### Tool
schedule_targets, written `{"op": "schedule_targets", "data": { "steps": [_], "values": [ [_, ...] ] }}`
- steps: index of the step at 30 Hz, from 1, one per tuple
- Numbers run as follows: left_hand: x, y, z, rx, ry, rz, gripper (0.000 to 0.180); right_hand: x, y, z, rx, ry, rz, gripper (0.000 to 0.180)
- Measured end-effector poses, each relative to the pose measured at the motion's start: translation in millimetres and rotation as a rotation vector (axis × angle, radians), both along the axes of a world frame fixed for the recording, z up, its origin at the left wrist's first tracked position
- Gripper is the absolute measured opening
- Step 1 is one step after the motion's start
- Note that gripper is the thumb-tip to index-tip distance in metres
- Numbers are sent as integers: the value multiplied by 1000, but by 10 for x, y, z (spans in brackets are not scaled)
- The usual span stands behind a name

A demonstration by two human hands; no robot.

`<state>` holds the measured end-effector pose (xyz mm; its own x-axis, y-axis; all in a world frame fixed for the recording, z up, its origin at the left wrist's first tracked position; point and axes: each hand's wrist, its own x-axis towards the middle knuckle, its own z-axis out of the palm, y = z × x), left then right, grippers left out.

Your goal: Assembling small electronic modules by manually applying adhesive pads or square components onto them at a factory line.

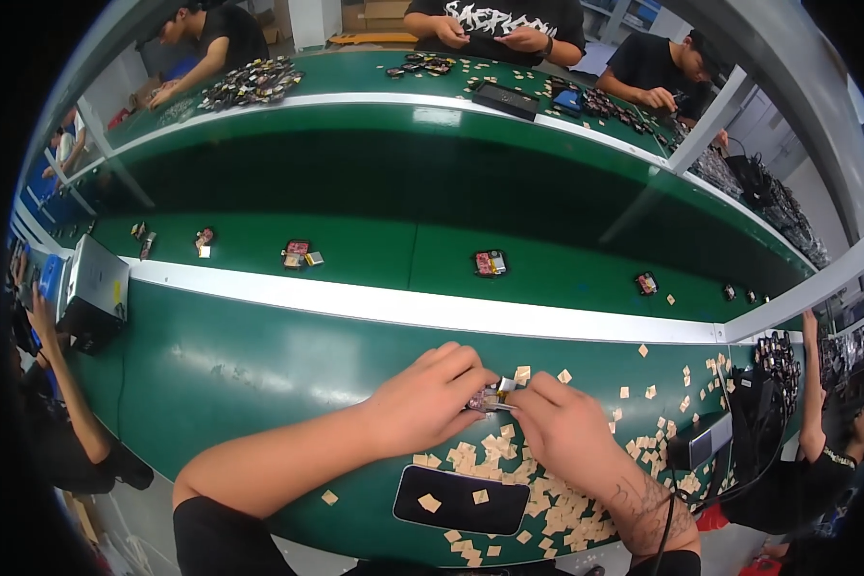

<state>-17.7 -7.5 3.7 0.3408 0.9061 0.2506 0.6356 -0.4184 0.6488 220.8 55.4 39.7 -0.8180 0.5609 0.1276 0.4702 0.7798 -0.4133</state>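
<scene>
My left hand (434, 396) is closed round a small electronic device (483, 397) with a reddish circuit board. A silver battery (507, 384) with a bit of yellow sticks out at its far right side. My right hand (562, 422) is closed and pinches a thin metal tool (500, 406), which looks like tweezers, its end reaching onto the device. The fingers hide most of the tool and device. Below the hands lie many scattered beige square pads (557, 509) and a black phone (461, 500) with two of the pads on it.
Beyond a white rail (422, 312), several opened devices (490, 263) lie spaced along a green strip. A metal box (96, 288) stands at the left. A grey and black unit (701, 442) with cables is at the right. Co-workers sit across and at both sides.
</scene>
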Motion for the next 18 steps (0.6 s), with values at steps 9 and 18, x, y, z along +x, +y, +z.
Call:
{"op": "schedule_targets", "data": {
  "steps": [9, 18],
  "values": [
    [58, -8, 24, 27, -15, 17, 52, 67, -2, 11, 160, 8, 40, 17],
    [68, -26, 52, 35, 32, 20, 46, 116, 94, -176, -228, 205, -137, 17]
  ]
}}
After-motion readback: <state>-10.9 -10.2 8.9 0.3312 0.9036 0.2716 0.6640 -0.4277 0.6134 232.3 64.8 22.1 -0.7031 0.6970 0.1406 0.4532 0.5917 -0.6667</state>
